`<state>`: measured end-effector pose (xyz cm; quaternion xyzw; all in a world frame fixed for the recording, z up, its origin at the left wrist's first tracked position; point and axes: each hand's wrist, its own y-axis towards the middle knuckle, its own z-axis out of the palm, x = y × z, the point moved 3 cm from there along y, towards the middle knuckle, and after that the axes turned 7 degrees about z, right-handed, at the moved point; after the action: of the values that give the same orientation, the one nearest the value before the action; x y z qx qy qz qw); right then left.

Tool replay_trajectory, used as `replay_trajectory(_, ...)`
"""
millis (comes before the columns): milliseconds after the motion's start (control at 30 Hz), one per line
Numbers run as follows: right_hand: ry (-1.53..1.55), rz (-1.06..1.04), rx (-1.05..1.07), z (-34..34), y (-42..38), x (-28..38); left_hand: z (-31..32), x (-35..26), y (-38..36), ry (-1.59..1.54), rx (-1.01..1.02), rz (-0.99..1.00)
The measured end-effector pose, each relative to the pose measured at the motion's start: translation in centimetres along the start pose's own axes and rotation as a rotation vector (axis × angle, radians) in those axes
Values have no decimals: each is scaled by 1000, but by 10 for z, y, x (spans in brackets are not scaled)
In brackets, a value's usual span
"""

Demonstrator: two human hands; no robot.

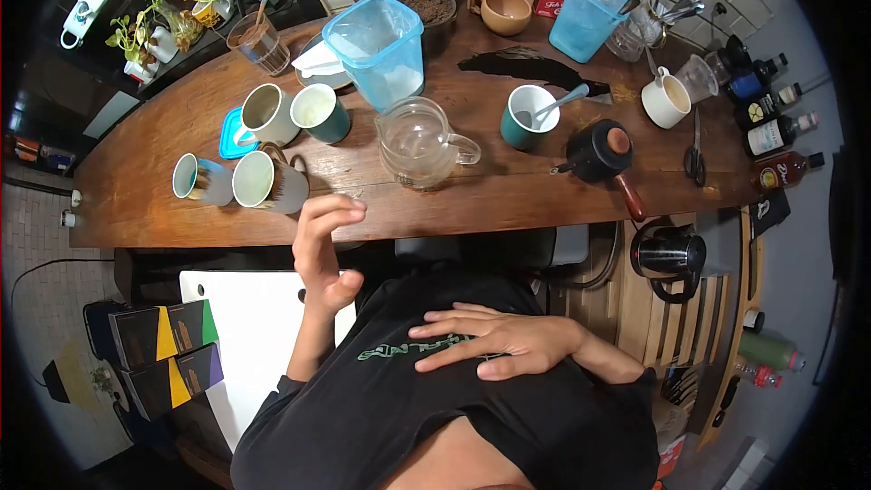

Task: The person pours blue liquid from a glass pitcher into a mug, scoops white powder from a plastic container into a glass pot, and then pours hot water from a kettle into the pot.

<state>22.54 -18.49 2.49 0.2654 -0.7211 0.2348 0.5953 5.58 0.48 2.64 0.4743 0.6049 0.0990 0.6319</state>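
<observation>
My left hand (325,252) is raised just in front of the table's edge, fingers bent, thumb apart, and nothing in it. The nearest thing to it is a patterned mug (287,192) with a pale inside, standing beside a smaller patterned cup (210,183). My right hand (508,342) lies spread on the front of my black T-shirt (435,426). Beyond the hands, a clear glass jug (415,159) stands on the wooden table (363,229). A teal cup (519,132) with a spoon in it and a black pot (594,152) with a wooden handle stand to the right.
A white mug (270,127), a green cup (332,125) and a blue plastic container (386,63) are left of centre. Scissors (695,159), a cream mug (662,107) and several bottles (769,136) line the right. An electric kettle (667,252) sits below the table's right end.
</observation>
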Motion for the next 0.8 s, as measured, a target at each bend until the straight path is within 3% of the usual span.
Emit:
replay_trajectory(67, 24, 18, -46, 1, -12, -1, 8, 11, 2, 8, -11, -20)
replay_trajectory(200, -10, 248, -273, -4, -45, -5, 24, 30, 5, 124, -78, -89)
replay_trajectory(267, -337, 333, -373, -26, -63, 18, 28, 41, 2, 150, -53, -115)
replay_trajectory(367, -291, 128, -707, -69, -100, 62, 38, 59, 4, 340, -18, -257)
replay_trajectory(467, -314, -17, -1132, -127, -124, 88, 51, 62, 12, 380, 7, -259)
replay_trajectory(600, -466, 244, -1487, -242, -147, 78, 63, 73, 11, 438, 15, -264)
replay_trajectory(667, -532, 312, -1540, -282, -152, 63, 64, 68, 13, 433, 36, -275)
replay_trajectory(800, -516, 510, -1417, -335, -153, 26, 65, 66, 17, 399, 43, -283)
